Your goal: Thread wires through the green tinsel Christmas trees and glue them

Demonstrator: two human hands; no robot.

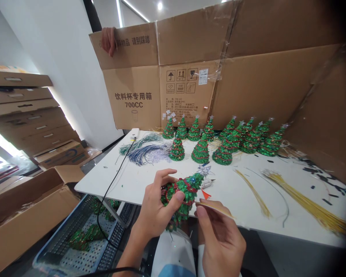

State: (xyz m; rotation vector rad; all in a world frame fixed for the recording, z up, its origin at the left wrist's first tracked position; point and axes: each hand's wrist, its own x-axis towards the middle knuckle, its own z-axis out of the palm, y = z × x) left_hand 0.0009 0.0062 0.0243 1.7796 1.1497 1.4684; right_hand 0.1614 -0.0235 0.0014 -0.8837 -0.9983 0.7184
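My left hand [158, 204] is wrapped round a small green beaded tree [186, 192] with red garland and a clear star on top, tilted toward the upper right. Close to the tree's right side, my right hand [219, 234] pinches a thin pale strip [216, 209] between thumb and fingers. Just beyond it, a small orange-red piece [206, 195] lies near the front edge of the white table [161, 175]. The tree's lower left side is covered by my left hand.
Several finished-looking trees [202, 149] stand along the cardboard wall [187, 46]. Blue strands [142, 154] and yellow strands [308, 196] lie on the table. A black cable [115, 177] hangs over its left edge, above a blue basket [63, 231] holding more trees.
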